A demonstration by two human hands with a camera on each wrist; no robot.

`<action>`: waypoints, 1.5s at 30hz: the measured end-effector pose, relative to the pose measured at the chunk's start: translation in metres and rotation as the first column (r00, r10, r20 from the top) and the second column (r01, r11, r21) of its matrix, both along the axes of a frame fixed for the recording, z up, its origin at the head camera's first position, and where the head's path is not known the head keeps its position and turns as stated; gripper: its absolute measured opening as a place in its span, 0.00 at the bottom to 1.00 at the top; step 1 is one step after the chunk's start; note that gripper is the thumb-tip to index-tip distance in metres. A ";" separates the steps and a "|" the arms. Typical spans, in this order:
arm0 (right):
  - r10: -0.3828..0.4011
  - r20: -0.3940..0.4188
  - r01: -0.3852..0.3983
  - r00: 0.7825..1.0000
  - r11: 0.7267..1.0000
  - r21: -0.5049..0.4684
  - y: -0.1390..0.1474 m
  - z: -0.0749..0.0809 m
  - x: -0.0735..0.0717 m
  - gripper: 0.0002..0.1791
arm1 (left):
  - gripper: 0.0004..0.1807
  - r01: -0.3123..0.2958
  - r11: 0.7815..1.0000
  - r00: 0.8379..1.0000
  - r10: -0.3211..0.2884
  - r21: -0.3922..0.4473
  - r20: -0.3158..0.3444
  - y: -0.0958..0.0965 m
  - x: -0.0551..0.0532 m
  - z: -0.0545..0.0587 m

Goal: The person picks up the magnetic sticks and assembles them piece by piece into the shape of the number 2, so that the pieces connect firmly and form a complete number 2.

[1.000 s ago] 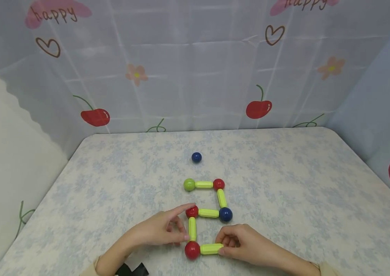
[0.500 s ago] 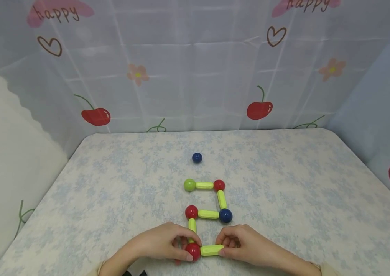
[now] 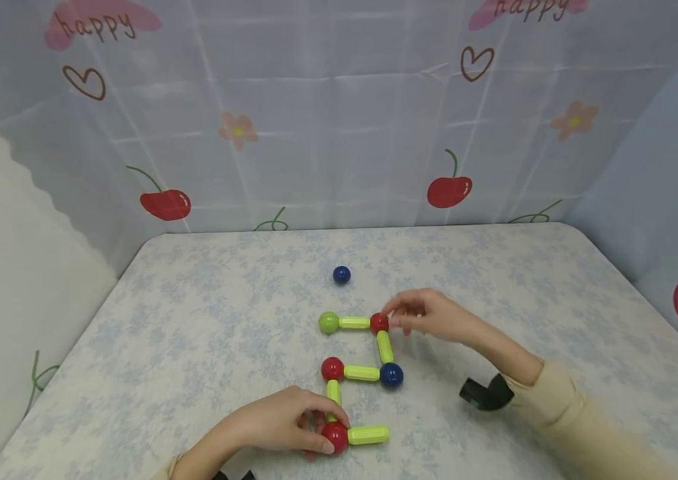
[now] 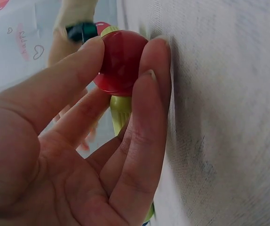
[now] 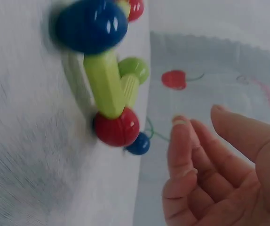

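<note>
My left hand (image 3: 281,421) pinches the nearest red ball (image 3: 336,437) between thumb and fingers; the left wrist view shows the same red ball (image 4: 123,59) in that grip. A yellow-green magnetic stick (image 3: 369,435) points right from this ball, its far end untouched. The ball belongs to a zigzag chain of balls and sticks, with a middle red ball (image 3: 333,369), a blue ball (image 3: 391,375), a far red ball (image 3: 378,323) and a green ball (image 3: 329,323). Beside the far red ball is my right hand (image 3: 435,317), its fingers loosely bent and holding nothing in the right wrist view.
A loose blue ball (image 3: 341,275) lies farther back on the flower-patterned table (image 3: 225,287). Printed curtains (image 3: 339,133) hang behind and at the sides. A black strap (image 3: 487,393) is at the right sleeve.
My left hand has come down from beside the middle red ball to grip the nearest one. My right hand has let go of the nearest stick and moved forward to the far red ball.
</note>
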State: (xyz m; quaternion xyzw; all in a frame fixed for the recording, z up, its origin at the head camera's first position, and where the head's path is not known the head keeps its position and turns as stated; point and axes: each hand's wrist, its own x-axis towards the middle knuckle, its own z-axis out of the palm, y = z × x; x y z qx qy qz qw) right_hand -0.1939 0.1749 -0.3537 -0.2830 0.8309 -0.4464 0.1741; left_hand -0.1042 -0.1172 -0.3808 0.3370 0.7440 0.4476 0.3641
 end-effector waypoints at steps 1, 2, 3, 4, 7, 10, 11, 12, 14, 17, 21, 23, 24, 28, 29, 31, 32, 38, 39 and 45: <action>-0.047 -0.009 0.047 0.999 0.999 0.007 -0.001 -0.001 -0.014 0.14 | 0.14 0.001 1.000 1.000 -0.001 -0.005 0.000 0.001 0.000 0.000; -0.093 -0.005 0.093 0.996 0.996 0.007 -0.002 -0.004 -0.028 0.14 | 0.14 0.005 1.000 1.000 -0.005 -0.008 -0.004 0.002 -0.001 0.000; -0.139 0.008 0.139 0.990 0.990 0.004 -0.004 -0.006 -0.041 0.15 | 0.14 0.010 1.000 1.000 -0.010 -0.010 -0.008 0.003 -0.001 0.000; -0.184 0.030 0.184 0.983 0.983 0.003 -0.008 -0.009 -0.054 0.16 | 0.14 0.015 1.000 1.000 -0.015 -0.011 -0.012 0.003 -0.002 0.000; -0.264 0.084 0.265 0.961 0.964 0.003 -0.019 -0.018 -0.082 0.19 | 0.14 0.023 1.000 0.999 -0.024 -0.010 -0.025 0.006 -0.002 -0.001; -0.295 0.130 0.297 0.947 0.955 0.002 -0.033 -0.027 -0.100 0.21 | 0.14 0.024 1.000 0.999 -0.024 -0.006 -0.029 0.006 -0.003 -0.002; -0.293 0.141 0.295 0.946 0.955 0.001 -0.037 -0.030 -0.104 0.22 | 0.14 0.023 1.000 0.999 -0.023 -0.005 -0.028 0.006 -0.003 -0.002; -0.287 0.151 0.290 0.946 0.957 0.000 -0.041 -0.032 -0.107 0.22 | 0.14 0.023 1.000 0.999 -0.023 -0.004 -0.028 0.006 -0.003 -0.002; -0.276 0.161 0.279 0.947 0.960 0.003 -0.047 -0.036 -0.111 0.22 | 0.14 0.022 1.000 0.999 -0.022 -0.003 -0.025 0.007 -0.003 -0.003; -0.254 0.165 0.256 0.953 0.967 0.006 -0.054 -0.038 -0.114 0.23 | 0.14 0.022 1.000 0.999 -0.023 -0.003 -0.024 0.007 -0.003 -0.003; -0.209 0.148 0.209 0.967 0.978 0.019 -0.059 -0.039 -0.117 0.22 | 0.14 0.021 1.000 1.000 -0.021 -0.007 -0.018 0.008 -0.003 -0.002; -0.194 0.137 0.190 0.972 0.981 0.041 -0.061 -0.038 -0.118 0.22 | 0.14 0.018 1.000 1.000 -0.018 -0.010 -0.015 0.008 -0.003 -0.002; -0.190 0.131 0.185 0.973 0.981 0.052 -0.061 -0.038 -0.118 0.22 | 0.14 0.016 1.000 1.000 -0.017 -0.012 -0.015 0.008 -0.003 -0.002; -0.201 0.113 0.193 0.973 0.978 0.073 -0.059 -0.040 -0.116 0.21 | 0.14 0.012 1.000 1.000 -0.012 -0.016 -0.019 0.008 -0.003 -0.002; -0.210 0.114 0.203 0.971 0.977 0.069 -0.057 -0.040 -0.114 0.21 | 0.14 0.012 1.000 1.000 -0.013 -0.016 -0.020 0.008 -0.003 -0.002; -0.236 0.116 0.229 0.965 0.971 0.067 -0.051 -0.040 -0.109 0.20 | 0.14 0.011 1.000 1.000 -0.011 -0.015 -0.016 0.008 -0.003 -0.003; -0.245 0.121 0.238 0.962 0.969 0.066 -0.047 -0.039 -0.106 0.20 | 0.14 0.010 1.000 1.000 -0.010 -0.015 -0.013 0.008 -0.003 -0.003; -0.225 0.134 0.225 0.965 0.974 0.015 -0.018 -0.027 -0.066 0.21 | 0.14 -0.003 1.000 1.000 0.003 -0.030 -0.008 0.006 -0.003 -0.002; -0.213 0.131 0.214 0.968 0.977 -0.001 -0.013 -0.024 -0.056 0.21 | 0.14 -0.006 1.000 1.000 0.006 -0.031 -0.006 0.006 -0.003 -0.002; -0.051 0.146 0.069 0.988 0.991 -0.117 0.000 -0.014 0.014 0.20 | 0.14 -0.010 1.000 1.000 0.010 -0.023 -0.008 0.001 -0.002 -0.001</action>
